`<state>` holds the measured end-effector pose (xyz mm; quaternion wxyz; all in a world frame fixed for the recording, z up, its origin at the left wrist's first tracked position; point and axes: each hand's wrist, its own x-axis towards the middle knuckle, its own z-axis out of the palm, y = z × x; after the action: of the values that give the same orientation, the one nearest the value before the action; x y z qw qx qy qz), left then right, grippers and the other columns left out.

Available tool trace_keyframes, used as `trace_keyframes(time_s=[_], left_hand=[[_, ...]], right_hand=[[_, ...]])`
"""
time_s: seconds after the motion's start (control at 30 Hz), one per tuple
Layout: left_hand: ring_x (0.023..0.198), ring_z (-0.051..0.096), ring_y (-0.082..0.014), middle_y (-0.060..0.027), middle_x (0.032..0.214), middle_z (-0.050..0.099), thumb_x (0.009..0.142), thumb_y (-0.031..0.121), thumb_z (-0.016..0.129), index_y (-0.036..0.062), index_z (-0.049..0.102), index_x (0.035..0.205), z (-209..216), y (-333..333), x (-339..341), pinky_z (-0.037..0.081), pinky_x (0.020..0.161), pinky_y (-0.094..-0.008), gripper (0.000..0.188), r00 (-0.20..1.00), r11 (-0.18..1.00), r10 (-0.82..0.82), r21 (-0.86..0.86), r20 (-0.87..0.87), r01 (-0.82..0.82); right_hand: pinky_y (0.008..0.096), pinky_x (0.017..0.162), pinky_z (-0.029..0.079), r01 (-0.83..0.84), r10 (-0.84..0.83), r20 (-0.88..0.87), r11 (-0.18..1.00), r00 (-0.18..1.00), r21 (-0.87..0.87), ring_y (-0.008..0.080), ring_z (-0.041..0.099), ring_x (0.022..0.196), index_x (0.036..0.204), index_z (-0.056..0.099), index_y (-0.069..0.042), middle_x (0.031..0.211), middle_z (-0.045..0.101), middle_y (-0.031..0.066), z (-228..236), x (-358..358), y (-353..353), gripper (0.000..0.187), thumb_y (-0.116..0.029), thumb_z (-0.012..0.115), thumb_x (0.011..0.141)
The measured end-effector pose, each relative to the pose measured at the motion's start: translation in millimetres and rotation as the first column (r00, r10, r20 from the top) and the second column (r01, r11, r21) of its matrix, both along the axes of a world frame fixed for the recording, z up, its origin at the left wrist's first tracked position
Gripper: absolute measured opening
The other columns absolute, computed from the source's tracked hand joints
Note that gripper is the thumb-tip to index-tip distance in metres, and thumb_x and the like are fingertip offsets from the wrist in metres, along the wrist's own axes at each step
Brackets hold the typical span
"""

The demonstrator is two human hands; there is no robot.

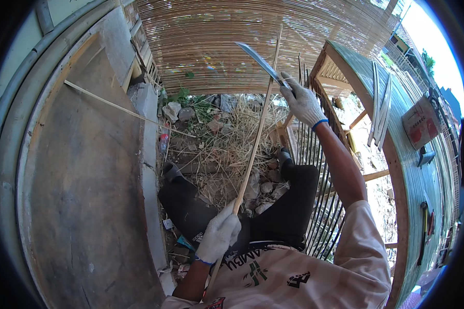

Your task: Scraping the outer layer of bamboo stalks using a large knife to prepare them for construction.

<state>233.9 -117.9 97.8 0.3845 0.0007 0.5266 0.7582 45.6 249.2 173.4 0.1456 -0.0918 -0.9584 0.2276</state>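
A long, thin bamboo strip (256, 149) runs from my lap up and away toward the slatted screen. My left hand (220, 233), in a white knit glove, is closed around its lower part close to my body. Out ahead on the right, my gloved right hand (302, 103) grips a knife (259, 60) by its handle, which the fingers mostly hide. The knife's long blade points up and left. It crosses the upper part of the strip in this view; whether it touches the strip I cannot tell.
A large brown board (87, 190) stands at left with a thin strip (123, 109) across it. Stones and bamboo shavings (239, 134) litter the ground between my feet. On the right, a green-topped bench (415, 175) carries bamboo slats (380, 105), a bucket (421, 122) and a hammer-like tool (424, 226). A bamboo screen (206, 46) hangs ahead.
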Motion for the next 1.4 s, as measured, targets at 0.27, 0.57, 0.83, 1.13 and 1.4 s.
trace_keyframes(time_s=[0.27, 0.57, 0.83, 1.13, 1.4], left_hand=[[0.057, 0.039, -0.0016, 0.0076, 0.073, 0.045, 0.112, 0.018, 0.048, 0.009, 0.052, 0.154, -24.2, 31.9, -70.5, 0.033, 0.048, -0.0195, 0.044, 0.978, 0.983, 0.14, -0.094, -0.152, -0.155], [0.052, 0.038, -0.0016, 0.0075, 0.07, 0.044, 0.11, 0.018, 0.05, 0.0085, 0.062, 0.138, -35.7, 24.7, -65.0, 0.031, 0.044, -0.021, 0.032, 0.976, 0.976, 0.197, -0.072, -0.088, -0.203], [0.054, 0.037, -0.0007, 0.0083, 0.069, 0.041, 0.11, 0.015, 0.048, 0.0074, 0.053, 0.156, -17.6, 8.9, -44.6, 0.03, 0.045, -0.0199, 0.047, 0.991, 0.991, 0.125, -0.036, -0.048, -0.127], [0.049, 0.033, -0.0008, 0.0091, 0.065, 0.038, 0.111, 0.015, 0.045, 0.0015, 0.047, 0.158, -17.2, -8.4, -29.6, 0.029, 0.043, -0.0188, 0.049, 0.997, 0.997, 0.075, -0.004, -0.037, -0.075], [0.048, 0.034, -0.001, 0.0094, 0.065, 0.036, 0.111, 0.016, 0.046, -0.0002, 0.047, 0.157, -18.8, -18.2, -16.8, 0.029, 0.043, -0.0192, 0.049, 0.996, 0.997, 0.076, 0.015, -0.037, -0.076]], right_hand=[[0.0494, 0.076, 0.055, -0.424, 0.412, 0.14, 0.903, 0.9, 0.069, 0.0369, 0.072, 0.088, 0.158, 0.051, -0.022, 0.095, 0.071, 0.0155, -62.3, 91.8, -91.2, 0.058, -0.034, 0.066, 0.103], [0.0467, 0.067, 0.054, -0.534, 0.517, 0.19, 0.844, 0.835, 0.051, 0.0356, 0.069, 0.076, 0.157, 0.052, -0.024, 0.085, 0.064, 0.0141, -64.2, 126.8, -133.1, 0.06, -0.043, 0.065, 0.102], [0.0492, 0.068, 0.055, -0.432, 0.42, 0.145, 0.9, 0.896, 0.057, 0.0351, 0.071, 0.078, 0.157, 0.049, -0.025, 0.087, 0.067, 0.015, -50.3, 115.7, -118.5, 0.055, -0.041, 0.061, 0.105], [0.0486, 0.069, 0.056, -0.414, 0.411, 0.05, 0.903, 0.91, 0.117, 0.0337, 0.07, 0.078, 0.154, 0.053, -0.027, 0.089, 0.067, 0.012, -32.7, 109.7, -101.3, 0.051, -0.041, 0.062, 0.105], [0.0493, 0.068, 0.055, -0.394, 0.385, 0.087, 0.906, 0.919, 0.152, 0.0346, 0.071, 0.08, 0.153, 0.053, -0.028, 0.09, 0.068, 0.0123, -31.7, 104.2, -98.9, 0.053, -0.044, 0.062, 0.104]])
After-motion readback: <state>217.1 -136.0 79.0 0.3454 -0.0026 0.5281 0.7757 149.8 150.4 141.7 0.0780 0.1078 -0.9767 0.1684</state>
